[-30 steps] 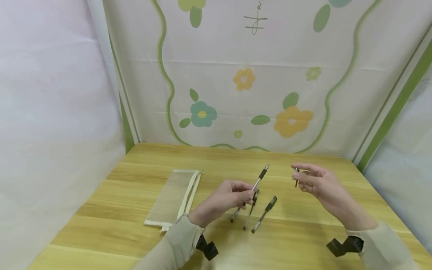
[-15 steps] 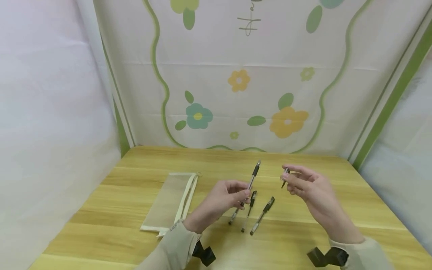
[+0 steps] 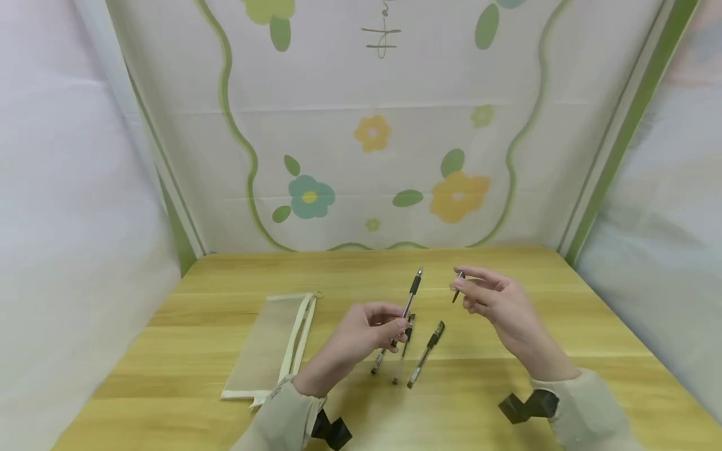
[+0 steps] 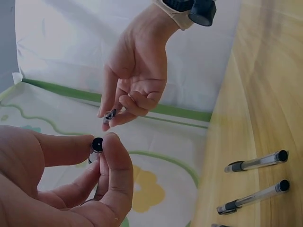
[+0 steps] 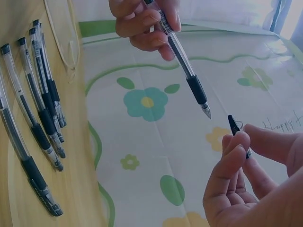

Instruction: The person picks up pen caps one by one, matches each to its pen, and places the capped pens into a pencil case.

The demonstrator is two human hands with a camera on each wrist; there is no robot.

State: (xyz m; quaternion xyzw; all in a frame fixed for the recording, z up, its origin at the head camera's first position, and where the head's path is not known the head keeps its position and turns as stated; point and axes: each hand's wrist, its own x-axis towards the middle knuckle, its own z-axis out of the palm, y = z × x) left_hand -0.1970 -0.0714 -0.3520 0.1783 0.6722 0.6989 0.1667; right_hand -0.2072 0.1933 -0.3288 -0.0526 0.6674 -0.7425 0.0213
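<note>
My left hand pinches a clear pen with a black grip by its lower barrel, the bare tip pointing up and away. In the right wrist view that pen slants down from the left hand toward the small black pen cap. My right hand pinches this cap between thumb and fingers, a short way right of the pen tip. The left wrist view shows the right hand with the cap above my left fingertips.
Capped and uncapped pens lie side by side on the wooden table just below my hands; several pens show in the right wrist view. A flat beige mesh pouch lies to the left. Floral cloth walls enclose the table.
Both hands have drifted left in the view as the head camera turned. The cap in the right hand has come slightly nearer to the pen tip. Both grips are unchanged.
</note>
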